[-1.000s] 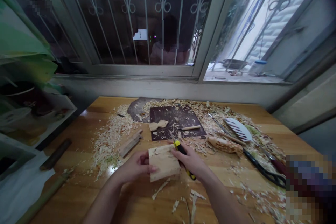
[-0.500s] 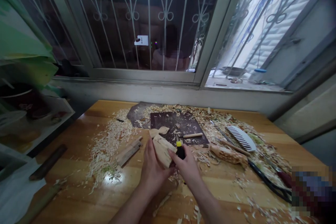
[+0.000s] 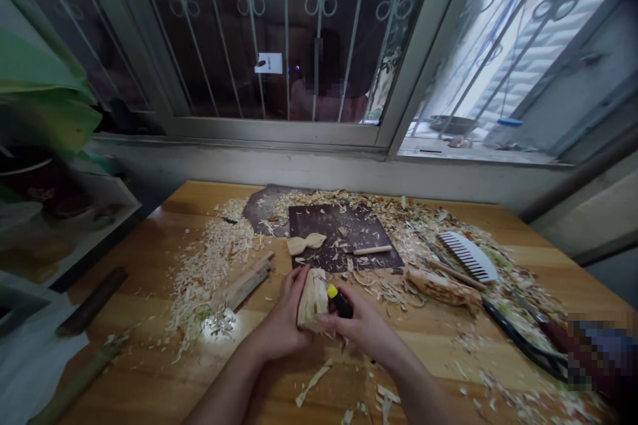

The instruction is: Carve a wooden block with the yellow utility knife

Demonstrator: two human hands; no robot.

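Note:
My left hand (image 3: 289,319) grips a pale, rough-cut block of wood (image 3: 313,302) from its left side. Wrapped round a black-and-yellow handled carving knife (image 3: 341,302) is my right hand (image 3: 361,319), its thumb pressed near the block's lower right edge. The knife's handle points away from the block, and its tip end lies against the wood; the blade is hard to make out. Just beyond the block, a small carved wooden piece with a narrow waist (image 3: 306,243) rests partly on the dark mat (image 3: 319,219).
Wood shavings (image 3: 214,272) cover much of the table (image 3: 159,265). A thin wooden-handled tool (image 3: 371,250) lies on the mat. To the right are a white comb (image 3: 468,255), a partly barked stick (image 3: 443,289) and a black-handled tool (image 3: 518,342). Wood strips (image 3: 249,284) lie left.
The block has been turned more upright and drawn slightly nearer, uncovering the small carved piece behind it. My right hand and the knife have shifted, with the handle now slanting down to the right.

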